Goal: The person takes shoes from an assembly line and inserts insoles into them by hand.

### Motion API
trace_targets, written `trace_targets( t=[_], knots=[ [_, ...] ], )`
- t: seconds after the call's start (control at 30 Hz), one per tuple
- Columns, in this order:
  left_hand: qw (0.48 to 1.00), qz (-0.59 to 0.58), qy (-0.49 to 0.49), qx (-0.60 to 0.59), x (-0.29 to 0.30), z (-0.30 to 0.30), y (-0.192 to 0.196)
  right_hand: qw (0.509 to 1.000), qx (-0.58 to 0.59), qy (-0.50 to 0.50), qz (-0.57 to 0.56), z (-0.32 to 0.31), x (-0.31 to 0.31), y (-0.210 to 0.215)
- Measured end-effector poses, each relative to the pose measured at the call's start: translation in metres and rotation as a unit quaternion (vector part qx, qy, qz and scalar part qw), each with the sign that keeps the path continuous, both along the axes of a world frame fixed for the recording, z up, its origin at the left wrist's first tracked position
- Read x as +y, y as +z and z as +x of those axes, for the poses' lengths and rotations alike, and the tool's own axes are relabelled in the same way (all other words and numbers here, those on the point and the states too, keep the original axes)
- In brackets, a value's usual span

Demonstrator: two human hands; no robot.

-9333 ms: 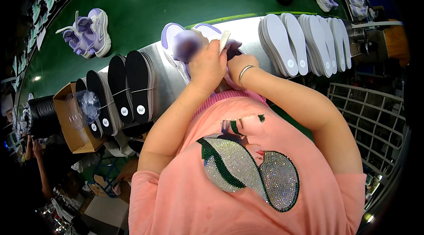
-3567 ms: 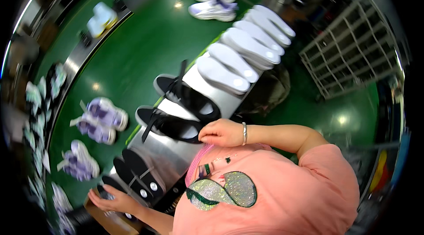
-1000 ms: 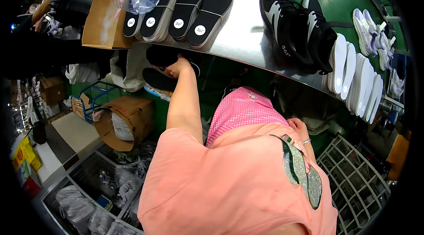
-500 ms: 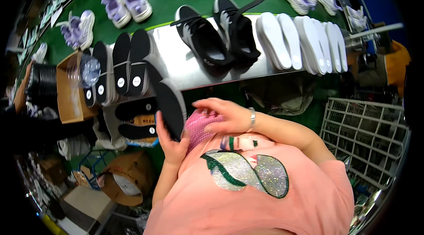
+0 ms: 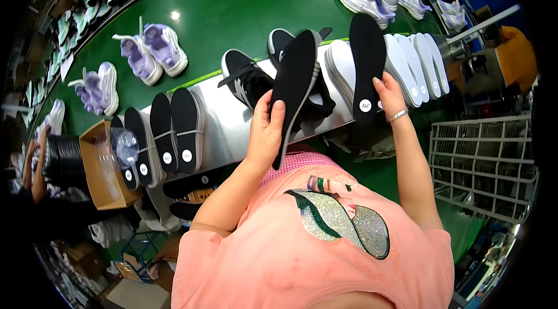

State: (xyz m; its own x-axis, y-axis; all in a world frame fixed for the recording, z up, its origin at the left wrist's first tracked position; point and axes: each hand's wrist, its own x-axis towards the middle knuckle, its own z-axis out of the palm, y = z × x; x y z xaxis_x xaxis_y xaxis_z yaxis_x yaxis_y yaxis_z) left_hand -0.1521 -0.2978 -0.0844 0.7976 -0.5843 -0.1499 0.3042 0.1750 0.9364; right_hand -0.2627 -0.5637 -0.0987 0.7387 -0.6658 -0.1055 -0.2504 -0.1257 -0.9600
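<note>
My left hand point(image 5: 267, 130) grips a black insole point(image 5: 294, 85) by its edge, thumb on top, with the grey side edge showing. Farther right, my right hand point(image 5: 388, 95) holds a second black insole point(image 5: 367, 53), which has a round white sticker near its lower end. Behind the left insole stands a pair of black lace-up shoes point(image 5: 247, 73) on a metal ledge point(image 5: 224, 129), partly covered by it. White insoles point(image 5: 407, 68) lie in stacks beside the right insole. Banded stacks of black insoles point(image 5: 187, 126) rest at the ledge's left end.
Lilac-and-white sneakers point(image 5: 152, 53) stand on the green conveyor belt point(image 5: 244, 6) beyond the ledge. A cardboard box point(image 5: 96, 163) with clear plastic sits at the left, near another person's hands point(image 5: 38, 161). A wire rack point(image 5: 485, 163) stands at the right.
My right hand has moved from my waist to the right and now holds a black insole. My left hand has raised its insole up and right, in front of the black shoes.
</note>
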Motion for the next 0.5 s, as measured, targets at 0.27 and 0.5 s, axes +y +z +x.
trace_targets(
  t=[0.27, 0.5],
  knots=[
    [0.999, -0.026, -0.044, -0.005, -0.026, 0.017, -0.006, 0.996, -0.011, 0.083, 0.010, 0.030, 0.084, 0.035],
    [0.945, 0.083, -0.161, -0.273, -0.014, 0.035, 0.009, 0.948, -0.025, 0.149, -0.279, 0.080, 0.112, 0.058]
  ],
)
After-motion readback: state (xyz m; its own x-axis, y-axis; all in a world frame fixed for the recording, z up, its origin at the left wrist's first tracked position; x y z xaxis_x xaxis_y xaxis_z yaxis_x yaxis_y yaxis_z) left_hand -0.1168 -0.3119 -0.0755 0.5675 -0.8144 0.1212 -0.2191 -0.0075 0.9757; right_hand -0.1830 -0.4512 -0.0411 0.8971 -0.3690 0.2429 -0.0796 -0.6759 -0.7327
